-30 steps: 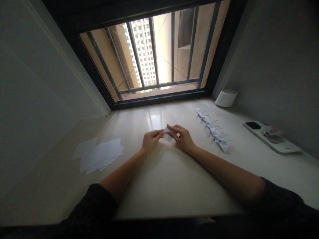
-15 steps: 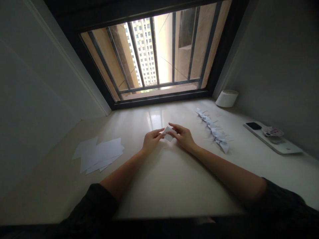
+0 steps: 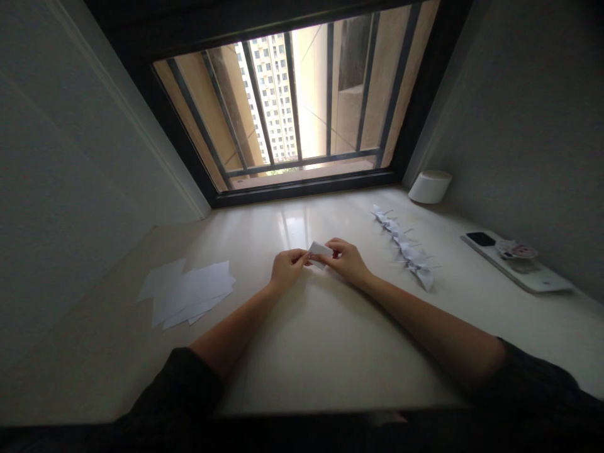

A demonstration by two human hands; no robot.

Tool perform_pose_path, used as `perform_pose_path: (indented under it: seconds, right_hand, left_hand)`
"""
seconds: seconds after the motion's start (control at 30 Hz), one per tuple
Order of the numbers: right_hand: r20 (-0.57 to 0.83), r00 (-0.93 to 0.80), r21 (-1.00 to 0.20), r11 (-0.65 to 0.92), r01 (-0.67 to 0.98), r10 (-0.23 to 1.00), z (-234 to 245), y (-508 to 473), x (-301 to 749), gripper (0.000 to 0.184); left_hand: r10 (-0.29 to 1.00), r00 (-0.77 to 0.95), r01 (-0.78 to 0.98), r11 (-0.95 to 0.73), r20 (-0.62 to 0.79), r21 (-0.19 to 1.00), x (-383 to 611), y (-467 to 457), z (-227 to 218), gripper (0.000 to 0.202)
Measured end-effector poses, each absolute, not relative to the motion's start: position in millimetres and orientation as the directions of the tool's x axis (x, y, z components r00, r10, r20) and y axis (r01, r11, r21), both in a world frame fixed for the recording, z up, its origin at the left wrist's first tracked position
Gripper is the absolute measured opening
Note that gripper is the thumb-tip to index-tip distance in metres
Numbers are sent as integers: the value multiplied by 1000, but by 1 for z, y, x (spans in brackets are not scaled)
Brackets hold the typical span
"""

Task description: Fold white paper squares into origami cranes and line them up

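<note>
A small folded piece of white paper (image 3: 320,250) is held between my two hands above the middle of the white sill. My left hand (image 3: 287,266) pinches its left corner between thumb and fingers. On the other side, my right hand (image 3: 348,260) grips the right edge, its thumb lying across the front and its fingers curled behind. The finer folds of the paper are too small to make out. To the right of my hands stands a row of several folded paper cranes (image 3: 400,241).
Loose white paper sheets (image 3: 193,290) lie overlapping on the left of the sill (image 3: 330,352). A phone (image 3: 550,281) with a round grip rests at the right, near the wall. Behind it is a white cylindrical object (image 3: 429,187). A barred window (image 3: 292,100) closes the far side.
My right fingers have curled in from a more stretched position, and the folded paper has turned a little between my hands. Both arms stay where they were.
</note>
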State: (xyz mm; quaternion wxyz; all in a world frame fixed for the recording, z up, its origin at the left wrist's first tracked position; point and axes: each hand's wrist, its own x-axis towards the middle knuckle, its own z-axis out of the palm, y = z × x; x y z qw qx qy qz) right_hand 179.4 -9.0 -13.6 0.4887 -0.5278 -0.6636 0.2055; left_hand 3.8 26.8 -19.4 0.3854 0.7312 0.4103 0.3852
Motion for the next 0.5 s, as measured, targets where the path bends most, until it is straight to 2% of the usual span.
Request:
perform_pose_path:
  seconds: [0.23, 0.5]
  right_hand:
    - [423, 25, -764, 342, 546, 906, -11, -9, 181, 36]
    - [319, 23, -846, 273, 458, 948, -12, -7, 182, 48]
  left_hand:
    - [887, 383, 358, -401, 258, 843, 2, 26, -21, 31]
    - [882, 403, 314, -383, 244, 869, 3, 26, -20, 32]
